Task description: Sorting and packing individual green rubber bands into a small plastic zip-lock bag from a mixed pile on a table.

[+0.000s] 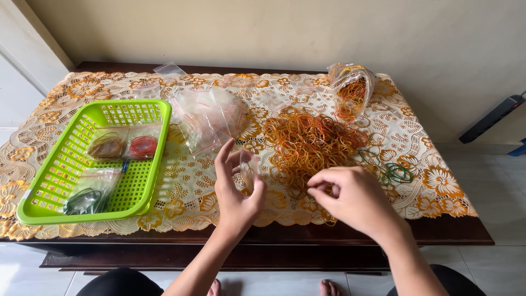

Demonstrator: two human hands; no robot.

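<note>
The left hand (236,189) has thumb and fingers curled loosely round a small clear bag (246,174), holding it upright. Just right of it, the right hand (350,197) pinches its fingertips together over the near edge of the band pile (307,143); what they grip I can't tell. Far left of the fingers sits a green basket (38,205) with filled bags.

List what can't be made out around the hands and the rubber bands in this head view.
- Whether the right hand pinches a band: its fingertips curl under, hidden.
- What is inside the small clear bag the left hand holds: too see-through.
- How many rubber bands: tangled pile.
- Contents of the bags in the green basket: small, glare.
</note>
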